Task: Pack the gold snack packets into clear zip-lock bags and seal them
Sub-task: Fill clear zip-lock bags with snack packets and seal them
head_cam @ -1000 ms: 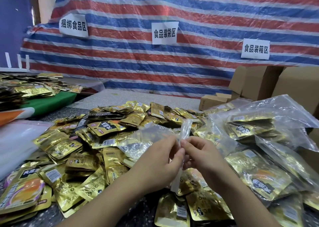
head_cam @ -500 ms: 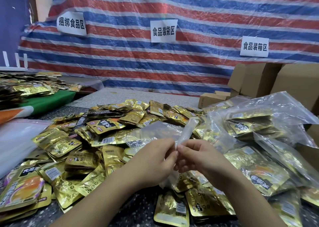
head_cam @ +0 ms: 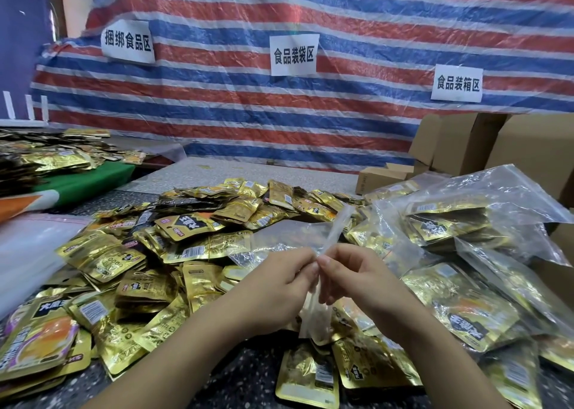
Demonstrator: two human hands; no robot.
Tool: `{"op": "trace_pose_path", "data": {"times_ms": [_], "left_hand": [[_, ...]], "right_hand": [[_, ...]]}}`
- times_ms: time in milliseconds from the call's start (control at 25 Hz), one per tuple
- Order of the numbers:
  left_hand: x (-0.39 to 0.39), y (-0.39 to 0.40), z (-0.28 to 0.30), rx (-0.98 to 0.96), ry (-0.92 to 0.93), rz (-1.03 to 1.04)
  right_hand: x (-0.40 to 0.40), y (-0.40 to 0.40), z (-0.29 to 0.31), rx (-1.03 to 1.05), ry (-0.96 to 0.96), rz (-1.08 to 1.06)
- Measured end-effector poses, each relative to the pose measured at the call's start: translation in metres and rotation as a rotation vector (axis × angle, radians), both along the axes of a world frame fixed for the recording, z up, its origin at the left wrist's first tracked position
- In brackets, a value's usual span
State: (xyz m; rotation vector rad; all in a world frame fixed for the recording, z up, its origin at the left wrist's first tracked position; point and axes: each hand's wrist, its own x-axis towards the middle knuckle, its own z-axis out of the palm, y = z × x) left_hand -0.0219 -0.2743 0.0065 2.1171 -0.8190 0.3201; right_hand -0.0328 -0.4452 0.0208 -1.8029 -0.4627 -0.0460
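Both hands meet at the middle of the view over a heap of gold snack packets [head_cam: 198,247]. My left hand [head_cam: 279,287] and my right hand [head_cam: 351,278] pinch the zip strip of a clear zip-lock bag [head_cam: 334,231], which stands up on edge between my fingertips. The bag's body [head_cam: 273,244] trails to the left over the heap; whether it holds packets cannot be told. Filled clear bags of gold packets [head_cam: 450,222] are stacked to the right.
Cardboard boxes [head_cam: 466,147] stand at the back right. A pile of empty clear bags [head_cam: 28,253] lies at the left, a second heap of packets [head_cam: 46,157] on a green surface beyond. A striped tarp with three paper signs hangs behind. Dark speckled tabletop [head_cam: 248,374] shows near me.
The bag's zip strip has slid through my fingertips, with my pinch now further along it; the hands stay together over the heap. The view has shifted slightly.
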Motion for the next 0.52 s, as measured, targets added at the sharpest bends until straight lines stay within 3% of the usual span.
{"op": "trace_pose_path", "data": {"times_ms": [200,320,520], "left_hand": [[0.0006,-0.0035,0.0030,-0.074,-0.103,0.085],[-0.0005,-0.0052,0.0019,-0.079,-0.151,0.132],[0.0001,-0.0057,0.0021,-0.093,-0.118,0.109]], "right_hand": [[0.0027,0.0013,-0.0013,0.016,-0.107,-0.056],[0.0055,0.0016,-0.0042,-0.078,-0.194,-0.119],[0.0038,0.0008,-0.0019,-0.110,-0.188,-0.087]]}}
